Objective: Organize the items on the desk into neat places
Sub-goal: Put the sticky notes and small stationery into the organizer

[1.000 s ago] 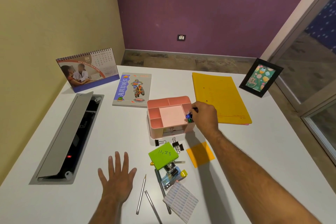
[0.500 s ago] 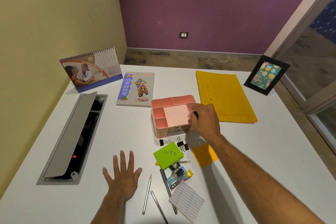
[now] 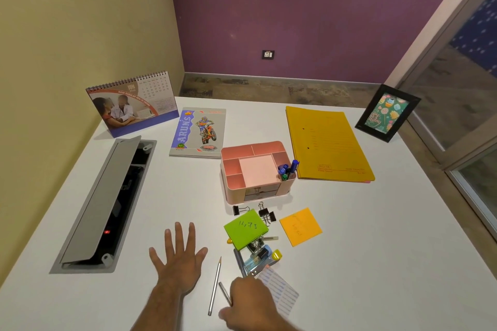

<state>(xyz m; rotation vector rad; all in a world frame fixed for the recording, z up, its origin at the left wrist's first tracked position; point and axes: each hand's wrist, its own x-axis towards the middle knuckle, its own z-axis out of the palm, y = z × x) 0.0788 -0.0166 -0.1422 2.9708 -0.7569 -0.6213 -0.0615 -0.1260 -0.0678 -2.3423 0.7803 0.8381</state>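
My left hand (image 3: 177, 258) lay flat on the desk (image 3: 376, 236); my right hand (image 3: 250, 303) covered pencils beside the pink organizer (image 3: 256, 172).

A pink plastic desk organizer (image 3: 256, 170) sits mid-frame on the white desk (image 3: 376, 236); blue pens (image 3: 289, 169) stand in its right compartment. A yellow cardboard folder (image 3: 326, 142) lies right, a motorbike-cover notebook (image 3: 199, 131) upper left, and black binder clips (image 3: 265, 213) just below.

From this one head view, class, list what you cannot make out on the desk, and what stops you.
- Right hand: its fingertips are hidden by its own back, so any grip on the pencil under it is unclear.
- Stapler: partly covered by the green note.
- Orange note: writing too faint.
- Organizer drawer: contents hidden by its front.
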